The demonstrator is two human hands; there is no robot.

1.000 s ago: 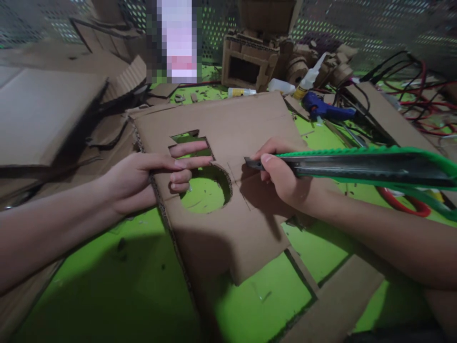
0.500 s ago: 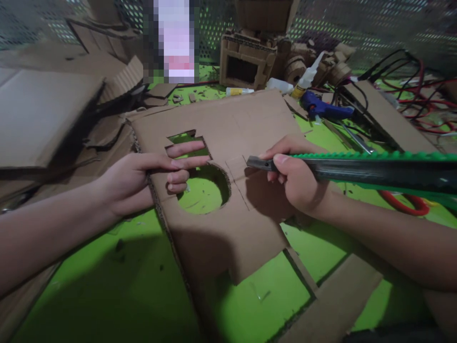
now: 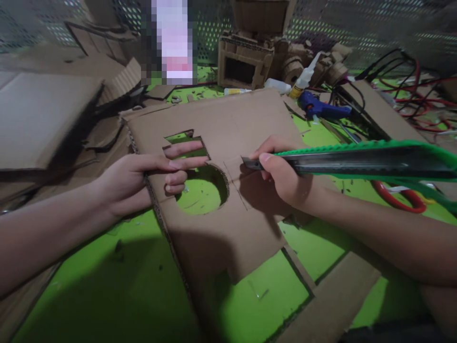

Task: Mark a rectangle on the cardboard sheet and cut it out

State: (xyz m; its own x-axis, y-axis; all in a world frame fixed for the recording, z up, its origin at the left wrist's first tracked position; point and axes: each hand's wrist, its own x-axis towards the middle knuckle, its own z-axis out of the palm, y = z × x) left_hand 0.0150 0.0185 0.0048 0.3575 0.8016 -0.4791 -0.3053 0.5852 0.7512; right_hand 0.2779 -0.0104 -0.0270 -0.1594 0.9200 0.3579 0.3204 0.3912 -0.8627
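A brown cardboard sheet (image 3: 200, 243) with several cut-outs lies tilted across the middle of the view. My left hand (image 3: 124, 178) grips its left edge, thumb on top, with fingers showing at the small upper opening and the round hole. In my right hand (image 3: 285, 178) is a green utility knife (image 3: 342, 163), held near its front with the long handle pointing right. The blade's tip is at the cardboard, close to thin drawn or scored lines right of the round hole. Whether it has pierced the board, I cannot tell.
A blue glue gun (image 3: 324, 105), glue bottles (image 3: 304, 78) and tangled cables (image 3: 424, 90) sit at the back right. Red-handled scissors (image 3: 400, 196) lie below the knife. Cardboard pieces (image 3: 50, 119) are piled left; a cardboard box model (image 3: 244, 62) stands behind. Scraps dot the green table (image 3: 107, 281).
My right hand and the utility knife have shifted slightly left, and the handle's rear end has risen. My left hand keeps its hold on the cardboard.
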